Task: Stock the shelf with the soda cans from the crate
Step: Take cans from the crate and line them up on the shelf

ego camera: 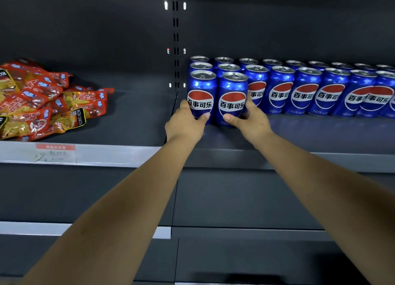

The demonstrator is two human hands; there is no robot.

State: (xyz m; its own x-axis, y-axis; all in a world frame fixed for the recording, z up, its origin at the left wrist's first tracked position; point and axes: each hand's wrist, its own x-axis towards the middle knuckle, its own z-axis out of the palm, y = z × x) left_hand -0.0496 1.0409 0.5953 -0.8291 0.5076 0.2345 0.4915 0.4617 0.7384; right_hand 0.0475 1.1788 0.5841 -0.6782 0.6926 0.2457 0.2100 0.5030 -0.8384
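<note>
Placement underway: left can (202, 96) gripped in left hand (186, 124), right can (232, 98) gripped in right hand (252, 122), on shelf (320, 135). Next, likely: release without toppling neighbouring cans (280, 92).

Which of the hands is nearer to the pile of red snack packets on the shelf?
Left. The left hand grips the corner can right of the snack packets; the right hand grips the neighbouring can, farther right.
</note>
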